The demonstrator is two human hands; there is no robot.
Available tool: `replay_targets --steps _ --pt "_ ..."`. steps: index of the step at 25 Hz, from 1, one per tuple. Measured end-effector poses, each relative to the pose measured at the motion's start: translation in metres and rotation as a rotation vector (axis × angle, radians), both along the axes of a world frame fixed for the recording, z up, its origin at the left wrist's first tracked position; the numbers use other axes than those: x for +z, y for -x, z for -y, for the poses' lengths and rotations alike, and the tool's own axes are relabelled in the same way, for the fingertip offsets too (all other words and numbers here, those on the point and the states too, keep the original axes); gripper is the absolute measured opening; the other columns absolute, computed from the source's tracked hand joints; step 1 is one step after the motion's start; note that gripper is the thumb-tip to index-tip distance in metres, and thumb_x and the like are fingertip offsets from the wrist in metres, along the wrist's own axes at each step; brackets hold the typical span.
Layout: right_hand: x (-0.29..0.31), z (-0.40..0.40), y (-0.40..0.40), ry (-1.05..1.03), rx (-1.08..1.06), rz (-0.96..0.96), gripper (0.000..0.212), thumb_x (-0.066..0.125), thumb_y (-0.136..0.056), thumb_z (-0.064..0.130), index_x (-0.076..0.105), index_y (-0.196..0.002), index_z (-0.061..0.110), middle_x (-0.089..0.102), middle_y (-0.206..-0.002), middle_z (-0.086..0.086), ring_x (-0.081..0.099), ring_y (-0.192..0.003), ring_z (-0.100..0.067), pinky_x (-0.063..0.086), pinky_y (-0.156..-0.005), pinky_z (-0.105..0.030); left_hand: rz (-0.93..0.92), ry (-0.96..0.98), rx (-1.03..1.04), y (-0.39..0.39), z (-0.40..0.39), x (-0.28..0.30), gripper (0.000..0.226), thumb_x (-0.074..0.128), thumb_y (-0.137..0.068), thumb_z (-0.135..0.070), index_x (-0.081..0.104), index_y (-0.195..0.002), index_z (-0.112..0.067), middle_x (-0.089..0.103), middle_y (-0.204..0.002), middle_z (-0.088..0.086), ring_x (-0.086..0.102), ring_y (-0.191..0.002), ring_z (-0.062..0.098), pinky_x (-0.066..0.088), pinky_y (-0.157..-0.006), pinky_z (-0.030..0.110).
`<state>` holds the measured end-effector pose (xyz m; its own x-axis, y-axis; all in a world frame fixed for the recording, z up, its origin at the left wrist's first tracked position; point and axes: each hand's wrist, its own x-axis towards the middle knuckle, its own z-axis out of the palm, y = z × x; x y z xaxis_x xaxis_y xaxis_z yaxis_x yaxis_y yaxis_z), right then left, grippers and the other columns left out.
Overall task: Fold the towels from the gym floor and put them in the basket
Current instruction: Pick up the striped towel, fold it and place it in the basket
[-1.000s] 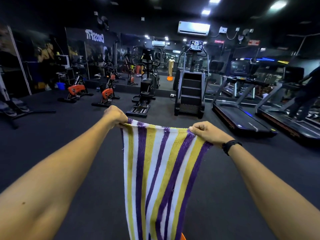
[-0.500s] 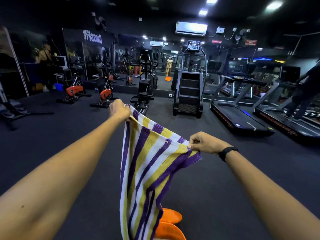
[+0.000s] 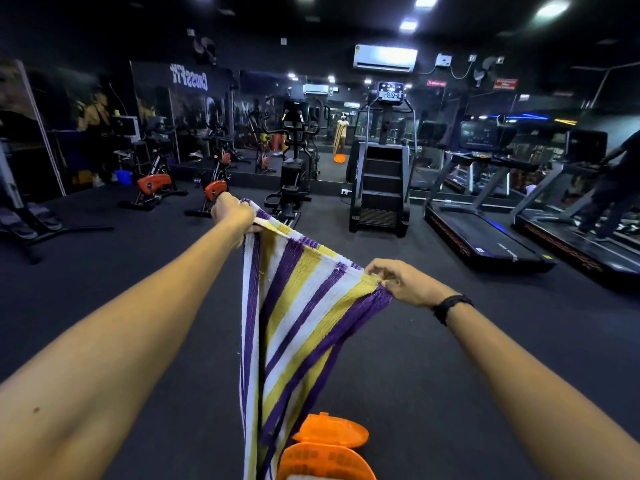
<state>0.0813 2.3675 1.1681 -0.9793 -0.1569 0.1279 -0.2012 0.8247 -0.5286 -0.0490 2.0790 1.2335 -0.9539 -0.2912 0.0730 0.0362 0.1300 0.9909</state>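
Our left hand (image 3: pixel 231 213) grips one top corner of the striped towel (image 3: pixel 294 317), our right hand (image 3: pixel 398 284) pinches the other, lower; it hangs over the orange basket (image 3: pixel 325 455) on the floor (image 3: pixel 450 358).

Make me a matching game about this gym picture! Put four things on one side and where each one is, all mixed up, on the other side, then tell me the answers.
Things:
1. striped towel
2. orange basket
3. black wristband
4. air conditioner

Places:
A. high on the far wall
B. on the floor at the bottom of the picture
C. held up between both hands
D. around the right wrist

Pairs: 1-C, 2-B, 3-D, 4-A. The left hand and the right hand each grip a top corner of the towel.
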Motion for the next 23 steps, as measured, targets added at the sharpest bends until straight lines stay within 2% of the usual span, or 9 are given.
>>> replay_targets --steps 2,5,7,9,12,15,20,23 --pt "0.004 0.004 0.001 0.007 -0.023 -0.052 0.031 0.039 -0.087 -0.004 0.061 -0.087 0.018 0.058 -0.075 0.005 0.048 -0.064 -0.006 0.040 -0.062 -0.019 0.011 -0.013 -0.007 -0.002 0.001 -0.001 0.020 0.051 -0.093 0.002 0.056 -0.113 0.004 0.047 -0.129 0.017 0.066 -0.095 0.039 0.058 -0.054 0.035" --pt "0.007 0.016 -0.001 0.154 -0.088 -0.079 0.018 0.034 -0.078 -0.003 0.043 -0.063 0.001 0.041 -0.062 -0.001 0.036 -0.059 -0.011 0.029 -0.058 -0.028 0.012 -0.032 -0.025 -0.006 0.002 -0.002 0.015 0.050 -0.094 0.002 0.056 -0.107 0.003 0.047 -0.129 0.020 0.066 -0.094 0.041 0.055 -0.044 0.034" --pt "0.008 0.020 -0.004 0.261 -0.093 -0.060 0.016 0.034 -0.076 0.010 0.034 -0.062 0.003 0.034 -0.062 -0.003 0.031 -0.060 -0.012 0.023 -0.059 -0.032 0.013 -0.061 -0.038 -0.009 0.002 -0.001 0.010 0.050 -0.092 0.005 0.052 -0.098 -0.003 0.047 -0.127 0.020 0.065 -0.095 0.042 0.056 -0.047 0.032" --pt "0.009 0.024 -0.005 0.247 -0.101 -0.048 0.021 0.037 -0.082 0.023 0.033 -0.064 0.011 0.032 -0.065 -0.001 0.028 -0.061 -0.012 0.022 -0.061 -0.033 0.015 -0.072 -0.031 -0.010 0.003 -0.003 0.011 0.050 -0.092 0.006 0.047 -0.093 -0.005 0.046 -0.123 0.019 0.065 -0.095 0.042 0.054 -0.046 0.030" --pt "0.007 0.020 -0.003 0.087 -0.125 -0.166 0.037 0.049 -0.096 0.026 0.040 -0.062 0.013 0.038 -0.062 0.001 0.033 -0.056 -0.008 0.027 -0.056 -0.026 0.007 -0.090 0.003 -0.009 0.008 -0.008 0.008 0.049 -0.094 0.003 0.047 -0.092 -0.005 0.043 -0.117 0.015 0.067 -0.087 0.041 0.051 -0.035 0.027" --pt "0.007 0.010 0.000 0.092 -0.226 -0.265 0.041 0.062 -0.092 0.030 0.052 -0.063 0.004 0.042 -0.057 0.003 0.034 -0.051 -0.006 0.029 -0.051 -0.019 0.001 -0.146 0.044 -0.005 0.016 -0.010 0.018 0.050 -0.091 0.005 0.045 -0.078 -0.006 0.051 -0.120 0.019 0.066 -0.064 0.034 0.048 -0.032 0.023" --pt "0.012 0.000 0.002 0.182 -0.311 -0.281 0.035 0.076 -0.081 0.027 0.060 -0.064 0.000 0.051 -0.057 0.000 0.040 -0.054 -0.007 0.029 -0.049 -0.018 0.024 -0.248 -0.019 -0.003 0.021 -0.008 0.022 0.050 -0.086 0.009 0.048 -0.071 -0.007 0.062 -0.105 0.018 0.066 -0.056 0.024 0.056 -0.044 0.025" --pt "0.017 -0.003 0.005 0.216 -0.405 -0.440 0.024 0.078 -0.078 0.021 0.065 -0.070 0.004 0.061 -0.065 -0.004 0.048 -0.061 -0.012 0.037 -0.057 -0.024 -0.025 -0.367 -0.172 -0.011 0.022 -0.009 0.022 0.054 -0.089 0.003 0.049 -0.072 -0.008 0.060 -0.087 0.013 0.067 -0.052 0.016 0.058 -0.054 0.023"
